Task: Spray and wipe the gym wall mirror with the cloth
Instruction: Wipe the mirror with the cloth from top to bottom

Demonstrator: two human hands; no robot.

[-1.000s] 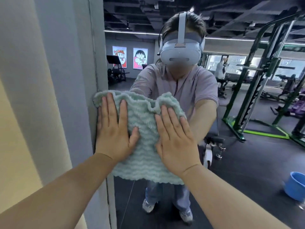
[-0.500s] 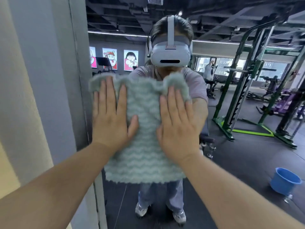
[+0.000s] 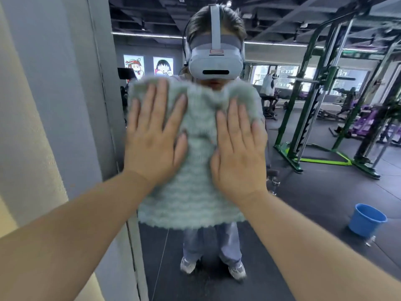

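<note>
A fluffy pale green cloth (image 3: 195, 192) lies spread flat against the wall mirror (image 3: 325, 203). My left hand (image 3: 155, 137) presses its left half with straight, spread fingers. My right hand (image 3: 239, 153) presses the right half the same way, palm flat. The cloth's top edge reaches just under the reflected headset, and its lower edge hangs free below my wrists. The mirror shows my own reflection behind the cloth. No spray bottle can be made out for certain.
The mirror's left edge meets a grey wall pillar (image 3: 71, 105) with a cream wall beside it. Reflected in the glass are a green weight rack (image 3: 314, 127), a blue bucket (image 3: 366, 220) on the dark floor, and two posters on the far wall.
Both hands have slid the cloth upward and slightly right across the mirror, away from the pillar edge. The fingers stayed flat on it throughout.
</note>
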